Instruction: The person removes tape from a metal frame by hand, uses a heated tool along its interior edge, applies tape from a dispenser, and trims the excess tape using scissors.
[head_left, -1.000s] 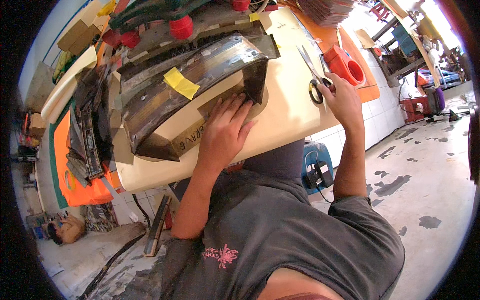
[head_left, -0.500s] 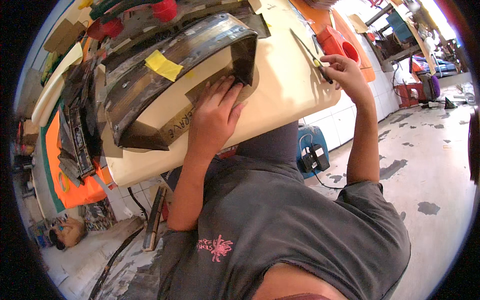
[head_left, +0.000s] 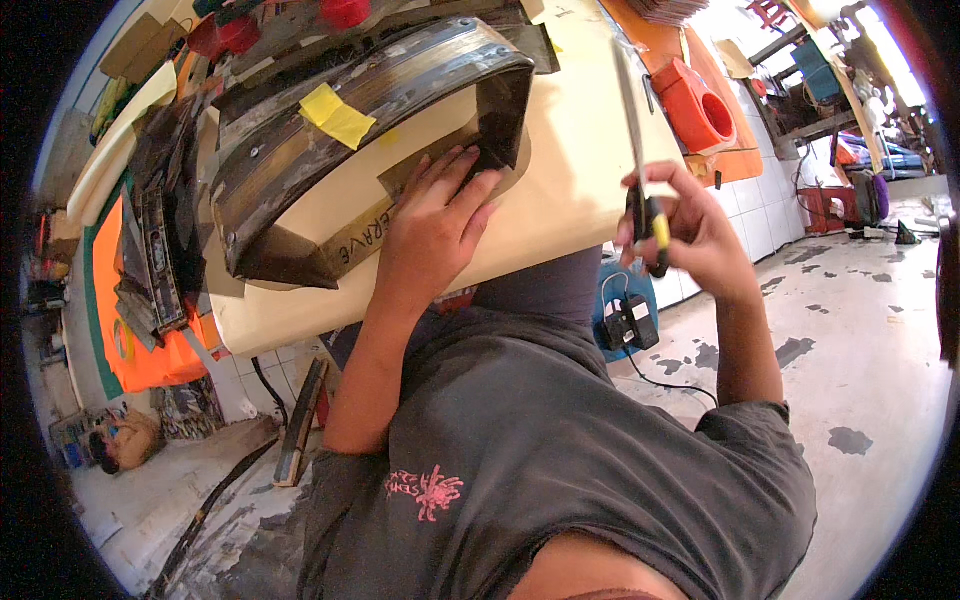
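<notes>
A curved dark wooden form (head_left: 300,140) with metal-looking edges lies on the cream tabletop (head_left: 570,150). A piece of yellow tape or paper (head_left: 337,116) is stuck on its top. My left hand (head_left: 440,205) rests inside the form's curve, fingers stretched and lying on a dark brown flat piece (head_left: 400,178) at its right end. A brown strip with handwritten marks (head_left: 360,242) runs beside that hand. Off the table's right edge, my right hand (head_left: 690,230) is closed around what look like scissors (head_left: 657,232) with black and yellow handles, their long blade pointing away from me.
A red-orange holder with a round opening (head_left: 695,108) stands on an orange surface at the far right. Dark strips (head_left: 160,260) and orange sheeting (head_left: 125,345) lie left. A blue object with black plugs (head_left: 628,318) sits below the table edge.
My right hand has come nearer to me, turning the scissors so the blade points more straight away. My left hand stays on the brown piece; the view has shifted slightly.
</notes>
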